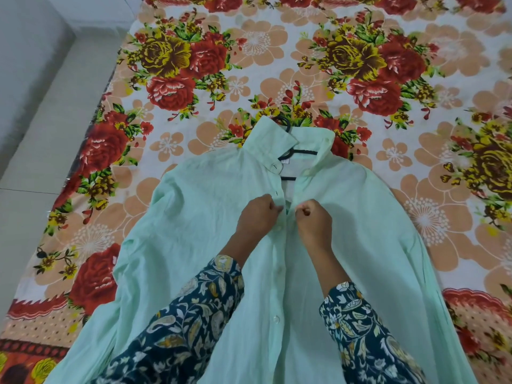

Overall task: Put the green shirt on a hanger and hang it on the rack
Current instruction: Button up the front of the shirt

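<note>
Green shirt [210,206] spread front-up on the bed [277,65], flat over a floral sheet, arms of the garment fanned out to either side, collar [277,134] pointing away. Hanger [302,152] already inside: dark bars showing through the open neck, hook poking out past the collar, shoulders of the cloth draped over it. Left hand [259,214] and right hand [314,220] both closed, fingers curled, each pinching one edge of the front opening just below the neck, knuckles close together. Probably fastening a button near the top, judging by the grip, with the two edges drawn toward each other. Likely reason: closing the front to stop the shirt sliding off the hanger once lifted. Sensible also to work flat on the bed, with the mattress bearing the weight and both hands free for fiddly work. Row of buttons [278,271] lower down, front looking closed there, though hard to say for certain. Dark patterned sleeves [194,314] of the person lying across the lower front. No rack anywhere in view; pale floor [41,134] beside the bed on the left. Hanging step not yet begun; next, most likely, a lift by the hook, minding the thin, creased fabric and its tendency to slip.
</note>
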